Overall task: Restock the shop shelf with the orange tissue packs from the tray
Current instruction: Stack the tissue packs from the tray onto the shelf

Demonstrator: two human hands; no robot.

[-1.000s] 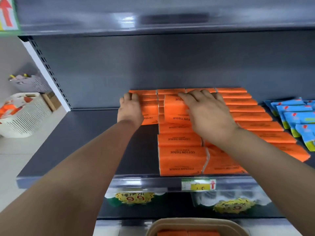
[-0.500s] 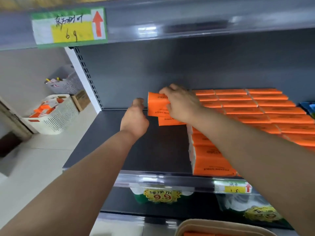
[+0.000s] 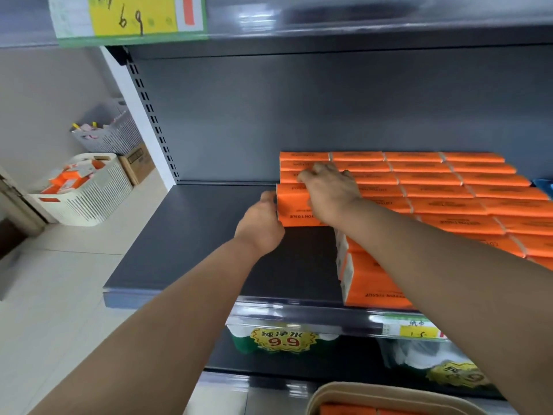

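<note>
Orange tissue packs (image 3: 449, 191) lie in several rows across the right part of the dark grey shelf (image 3: 194, 235). One orange tissue pack (image 3: 294, 205) sits at the left end of the rows, near the back. My right hand (image 3: 329, 193) lies over its top with the fingers curled over the far edge. My left hand (image 3: 260, 226) holds the pack's left end, thumb up against it. A beige tray (image 3: 389, 393) with more orange packs (image 3: 347, 410) shows at the bottom edge.
The shelf's left half is bare dark board. Blue packs (image 3: 545, 184) peek in at the right edge. On the floor to the left stand a white basket (image 3: 83, 196), a grey basket (image 3: 110, 136) and a cardboard box (image 3: 137, 164). Bottled water (image 3: 281, 339) fills the lower shelf.
The view has swung left. Both hands carried one orange pack from the middle of the rows to their left end, where it now sits lower against the shelf.
</note>
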